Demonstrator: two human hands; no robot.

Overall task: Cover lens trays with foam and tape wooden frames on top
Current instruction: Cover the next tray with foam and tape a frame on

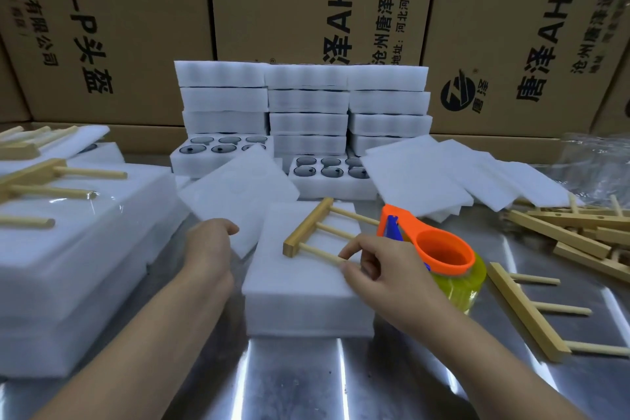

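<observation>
Between the two hands, a foam-covered lens tray (300, 286) is lying on the steel table (306, 382), with a wooden frame (308, 232) resting on its top sheet, crossbar pointing away to the left and three dowels running toward the right hand. The right hand (385, 271) is pinching the nearest dowel between thumb and fingertips. The left hand (211, 242) is sitting just left of the tray, fingers curled at the near edge of a loose foam sheet (238, 194); whether it is gripping that sheet cannot be told.

Just beyond the right hand, an orange tape dispenser (439, 249) with a yellowish roll is standing against the tray's right side, hiding the dowel ends. Beyond both hands, two uncovered lens trays (221, 150) are showing dark round lenses, in front of a stack of white foam trays (303, 102) and a wall of cardboard cartons (289, 3). Right of the right hand, a spare frame (525, 310) is lying alone, with a heap of frames (572, 235) and spread foam sheets (443, 174) farther out. Left of the left hand, taped packs (68, 249) with frames on top are sitting.
</observation>
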